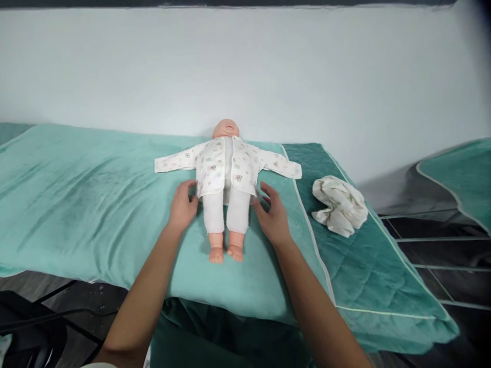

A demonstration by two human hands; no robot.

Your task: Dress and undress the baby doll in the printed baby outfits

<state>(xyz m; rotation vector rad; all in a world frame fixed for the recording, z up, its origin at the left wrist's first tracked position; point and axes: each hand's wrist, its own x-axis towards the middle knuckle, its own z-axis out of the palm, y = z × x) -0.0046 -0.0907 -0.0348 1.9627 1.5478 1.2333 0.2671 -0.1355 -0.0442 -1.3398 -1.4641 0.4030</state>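
A baby doll (pixel 216 240) lies on its back with its feet toward me. It wears a white printed jacket (pixel 210 166), with both sleeves stretched out sideways and the front parted down the middle, and plain white trousers (pixel 238 212). My left hand (pixel 183 208) is at the left side of the jacket's hem, fingers curved and apart. On the opposite side, my right hand (pixel 271 212) is by the hem's right corner, its thumb and fingers spread. Both hands are close to the cloth; whether the fingertips touch it, I cannot tell.
A light green cover (pixel 111 204) lies beneath the doll, over a darker quilted green sheet (pixel 383 276). To the right sits a crumpled white printed cloth (pixel 339 204). Behind is a white wall (pixel 245 66). Metal bars (pixel 441 239) run at the far right, and a black chair (pixel 30 327) stands lower left.
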